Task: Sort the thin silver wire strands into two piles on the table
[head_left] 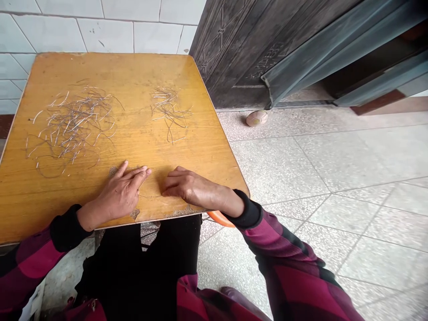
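Note:
Near the front edge of the wooden tabletop, my left hand (120, 194) rests low, its thumb and a fingertip pressed together on a thin wire (151, 196). One finger of that hand points away from me. The wire is faint and runs across the small gap toward my right hand (183, 183). That hand is curled, with its fingertips closed where the wire meets them; the exact grip is partly hidden. Beyond my left hand lies a large loose pile of thin wires (75, 125). A smaller wire pile (169, 109) lies beyond my right hand.
The yellow-brown table (133, 71) has chipped patches along its front edge and stands against a white tiled wall (107, 35). A ball (257, 118) lies on the tiled floor (284, 165) by a dark carved door (230, 53). Something orange (221, 219) shows beneath the table edge.

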`<move>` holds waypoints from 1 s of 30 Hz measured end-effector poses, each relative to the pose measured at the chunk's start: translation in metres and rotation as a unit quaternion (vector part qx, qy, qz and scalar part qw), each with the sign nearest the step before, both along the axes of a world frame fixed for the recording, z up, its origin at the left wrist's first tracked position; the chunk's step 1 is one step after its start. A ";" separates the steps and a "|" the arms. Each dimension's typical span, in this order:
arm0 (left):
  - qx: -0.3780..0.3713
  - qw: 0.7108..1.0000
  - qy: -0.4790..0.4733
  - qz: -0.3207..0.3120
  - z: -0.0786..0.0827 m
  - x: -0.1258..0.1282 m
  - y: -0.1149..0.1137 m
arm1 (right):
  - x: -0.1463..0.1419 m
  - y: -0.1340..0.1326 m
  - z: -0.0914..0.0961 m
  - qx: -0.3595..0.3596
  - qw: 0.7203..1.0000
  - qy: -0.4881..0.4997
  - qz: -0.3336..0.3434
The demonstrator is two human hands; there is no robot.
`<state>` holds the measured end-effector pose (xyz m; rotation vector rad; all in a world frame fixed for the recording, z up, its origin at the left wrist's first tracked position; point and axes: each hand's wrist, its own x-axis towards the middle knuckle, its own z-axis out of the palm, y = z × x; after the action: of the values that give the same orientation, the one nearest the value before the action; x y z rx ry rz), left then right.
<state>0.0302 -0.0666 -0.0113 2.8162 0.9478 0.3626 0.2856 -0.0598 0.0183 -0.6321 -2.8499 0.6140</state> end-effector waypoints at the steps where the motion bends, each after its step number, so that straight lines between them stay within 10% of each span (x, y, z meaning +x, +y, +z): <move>1: -0.002 1.000 -0.001 0.000 0.000 0.000 0.000 | 0.001 0.001 0.000 0.002 1.000 0.003 -0.003; 19: 0.049 0.991 -0.123 -0.033 0.005 -0.002 0.003 | 0.010 -0.012 -0.023 -0.036 0.978 0.134 -0.153; 30: 0.114 0.993 -0.016 0.040 -0.001 -0.006 -0.071 | 0.005 -0.025 -0.022 -0.013 0.974 0.103 -0.200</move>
<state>0.0245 -0.1377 -0.0120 2.9685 1.0788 0.5590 0.2906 -0.0850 -0.0041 -1.0445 -2.4280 0.6064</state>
